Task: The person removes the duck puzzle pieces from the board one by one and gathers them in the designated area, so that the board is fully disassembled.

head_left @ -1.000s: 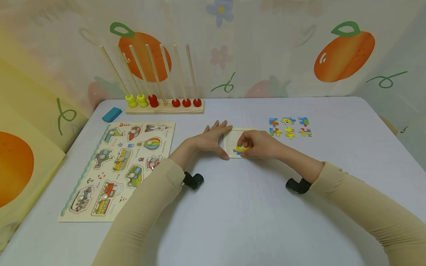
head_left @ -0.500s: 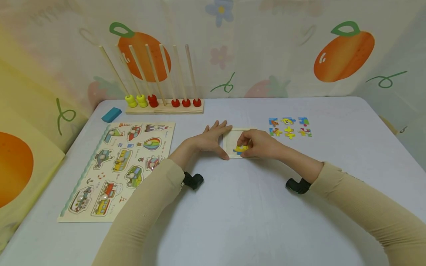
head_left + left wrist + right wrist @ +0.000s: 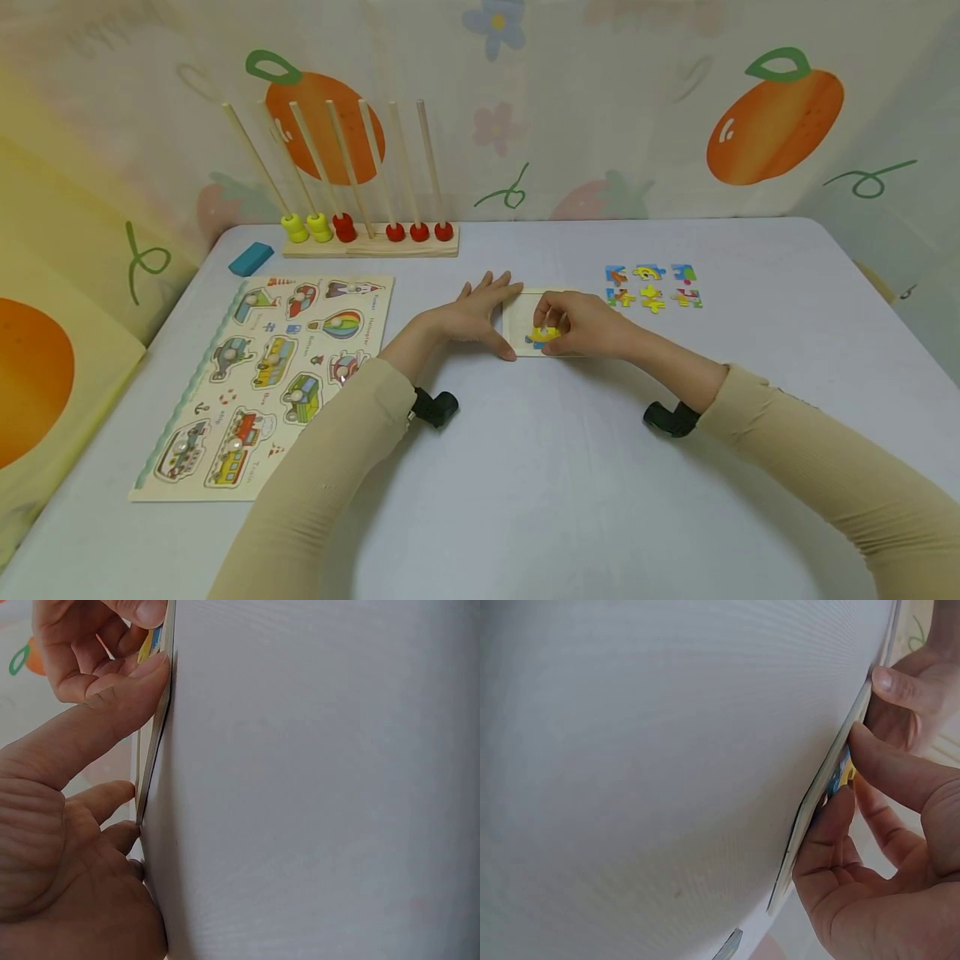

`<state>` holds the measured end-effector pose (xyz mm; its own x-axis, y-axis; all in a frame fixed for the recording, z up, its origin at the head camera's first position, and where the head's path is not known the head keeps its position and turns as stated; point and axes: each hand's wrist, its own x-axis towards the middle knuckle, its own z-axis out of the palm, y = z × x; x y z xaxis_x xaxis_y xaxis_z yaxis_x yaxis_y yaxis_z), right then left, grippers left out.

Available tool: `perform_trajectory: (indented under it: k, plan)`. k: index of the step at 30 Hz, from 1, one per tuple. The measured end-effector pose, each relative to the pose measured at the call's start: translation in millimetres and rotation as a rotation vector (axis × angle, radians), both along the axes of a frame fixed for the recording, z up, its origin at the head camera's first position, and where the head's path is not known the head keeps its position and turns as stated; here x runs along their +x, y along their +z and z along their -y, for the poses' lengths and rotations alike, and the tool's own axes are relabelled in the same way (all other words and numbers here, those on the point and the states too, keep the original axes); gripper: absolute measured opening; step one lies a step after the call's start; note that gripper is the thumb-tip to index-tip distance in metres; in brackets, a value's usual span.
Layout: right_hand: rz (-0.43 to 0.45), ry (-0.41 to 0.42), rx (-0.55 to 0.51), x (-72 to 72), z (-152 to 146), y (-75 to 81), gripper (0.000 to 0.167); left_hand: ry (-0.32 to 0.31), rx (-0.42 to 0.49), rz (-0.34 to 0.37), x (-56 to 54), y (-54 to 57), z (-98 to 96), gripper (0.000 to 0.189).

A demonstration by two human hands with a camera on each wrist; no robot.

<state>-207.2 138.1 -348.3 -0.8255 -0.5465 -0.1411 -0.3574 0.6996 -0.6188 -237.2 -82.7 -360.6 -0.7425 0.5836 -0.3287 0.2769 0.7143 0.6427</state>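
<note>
A small, pale wooden puzzle tray (image 3: 517, 308) with a raised rim lies on the table. My left hand (image 3: 476, 315) rests at its left side, thumb and fingers spread along the edge; in the left wrist view the thumb touches the tray's rim (image 3: 152, 750). My right hand (image 3: 592, 325) is over the tray and pinches a yellow-and-blue puzzle piece (image 3: 542, 336) near the tray's front left corner. The right wrist view shows the piece (image 3: 843, 774) between the thumb and fingers, low against the tray. Part of the tray is hidden under the right hand.
Several loose puzzle pieces (image 3: 652, 298) lie in two rows right of the tray. On the left is a vehicle knob puzzle board (image 3: 315, 350), partly under the left sleeve. Behind it stand a bead-and-peg stand (image 3: 375, 248) and a blue block (image 3: 252, 259).
The right hand's fingers have shifted very slightly about the puzzle piece, which stays at the tray's front left. The left hand has kept its place.
</note>
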Motion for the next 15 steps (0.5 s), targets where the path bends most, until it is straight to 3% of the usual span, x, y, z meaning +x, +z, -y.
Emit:
perform_trajectory:
  k: [15]
  plan:
    - [-0.024,-0.040,-0.021,3.0,1.2,2.1,0.032,-0.001,0.005,0.002,-1.4,-1.7,0.3,0.110]
